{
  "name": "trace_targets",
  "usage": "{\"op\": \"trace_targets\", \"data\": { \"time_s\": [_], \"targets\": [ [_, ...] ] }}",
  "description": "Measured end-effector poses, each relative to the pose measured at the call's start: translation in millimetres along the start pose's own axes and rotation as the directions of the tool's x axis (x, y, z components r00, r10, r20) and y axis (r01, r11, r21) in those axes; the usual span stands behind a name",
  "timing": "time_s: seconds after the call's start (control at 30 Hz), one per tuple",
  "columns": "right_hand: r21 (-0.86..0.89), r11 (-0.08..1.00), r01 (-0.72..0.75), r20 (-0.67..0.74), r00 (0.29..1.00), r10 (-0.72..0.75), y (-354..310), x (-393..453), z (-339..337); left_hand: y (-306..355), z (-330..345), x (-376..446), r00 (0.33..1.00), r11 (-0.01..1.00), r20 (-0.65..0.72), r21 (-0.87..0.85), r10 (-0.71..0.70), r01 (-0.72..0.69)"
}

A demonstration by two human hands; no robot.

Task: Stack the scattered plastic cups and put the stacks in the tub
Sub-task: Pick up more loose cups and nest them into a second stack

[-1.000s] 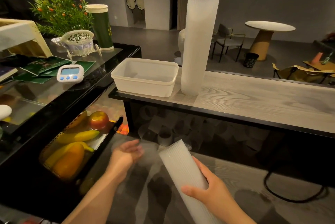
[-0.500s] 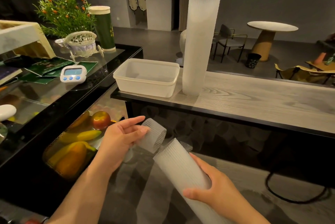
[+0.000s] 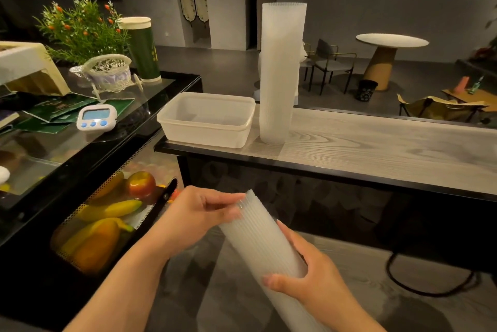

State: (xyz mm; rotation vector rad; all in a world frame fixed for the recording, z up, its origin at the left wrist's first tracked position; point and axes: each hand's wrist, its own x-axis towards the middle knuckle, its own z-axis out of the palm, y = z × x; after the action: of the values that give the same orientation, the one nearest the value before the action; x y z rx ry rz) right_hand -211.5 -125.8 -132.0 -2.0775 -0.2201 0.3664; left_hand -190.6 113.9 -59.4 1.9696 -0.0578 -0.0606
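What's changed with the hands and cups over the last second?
The left hand, empty a second ago, picked up a single cup and has now brought it onto the top end of the held stack, fingers closed there. The right hand kept its grip lower on that stack, which stays tilted. The tall stack still stands upright beside the empty tub on the counter.

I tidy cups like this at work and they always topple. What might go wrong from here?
The tall stack stands upright beside the tub, far taller than its walls, so it may tip when moved. The held stack, tilted between the left hand and right hand, might slip apart.
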Motion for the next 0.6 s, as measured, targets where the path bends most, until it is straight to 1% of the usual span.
{"op": "trace_targets", "data": {
  "time_s": [0.13, 0.2, 0.27, 0.3, 0.33, 0.37, 0.4, 0.43, 0.47, 0.5, 0.53, 0.57, 0.6],
  "targets": [
    [0.049, 0.998, -0.024, -0.035, 0.999, 0.026, 3, 4, 3, 3, 8, -4, 0.989, 0.994, 0.132, 0.085, 0.063, -0.075],
    [0.057, 0.998, -0.041, -0.044, 0.998, 0.044, 6, 8, 4, 1, 10, -7, 0.971, 0.995, 0.234, 0.075, 0.049, -0.069],
    [0.046, 0.998, -0.049, -0.045, 0.998, 0.051, 9, 13, 6, -4, 9, -7, 0.963, 0.995, 0.269, 0.083, 0.031, -0.055],
    [0.029, 0.998, -0.05, -0.039, 0.998, 0.051, 10, 15, 7, -7, 6, -4, 0.97, 0.994, 0.241, 0.09, 0.031, -0.054],
    [0.009, 0.999, -0.051, -0.03, 0.998, 0.051, 10, 18, 10, -12, 3, 2, 0.985, 0.995, 0.166, 0.089, 0.037, -0.052],
    [-0.006, 0.998, -0.055, -0.022, 0.998, 0.055, 11, 21, 12, -22, -1, 13, 0.998, 0.994, 0.039, 0.103, 0.04, -0.044],
    [-0.014, 0.998, -0.063, -0.016, 0.998, 0.063, 13, 23, 14, -37, -7, 26, 0.993, 0.989, -0.114, 0.151, 0.016, 0.001],
    [-0.015, 0.997, -0.074, -0.016, 0.997, 0.073, 15, 25, 16, -55, -14, 41, 0.968, 0.976, -0.25, 0.2, -0.033, 0.085],
    [-0.014, 0.996, -0.083, -0.017, 0.996, 0.082, 17, 26, 17, -78, -22, 55, 0.934, 0.946, -0.34, 0.252, -0.112, 0.205],
    [-0.011, 0.996, -0.088, -0.017, 0.996, 0.088, 20, 25, 18, -106, -30, 66, 0.91, 0.88, -0.367, 0.343, -0.196, 0.328],
    [-0.005, 0.996, -0.091, -0.018, 0.996, 0.091, 23, 24, 19, -134, -37, 72, 0.899, 0.778, -0.331, 0.467, -0.288, 0.421],
    [0.004, 0.995, -0.097, -0.023, 0.995, 0.097, 25, 22, 19, -166, -41, 77, 0.89, 0.674, -0.283, 0.581, -0.358, 0.456],
    [0.008, 0.994, -0.108, -0.03, 0.994, 0.108, 27, 21, 18, -191, -42, 77, 0.876, 0.59, -0.246, 0.66, -0.415, 0.465]
  ]
}}
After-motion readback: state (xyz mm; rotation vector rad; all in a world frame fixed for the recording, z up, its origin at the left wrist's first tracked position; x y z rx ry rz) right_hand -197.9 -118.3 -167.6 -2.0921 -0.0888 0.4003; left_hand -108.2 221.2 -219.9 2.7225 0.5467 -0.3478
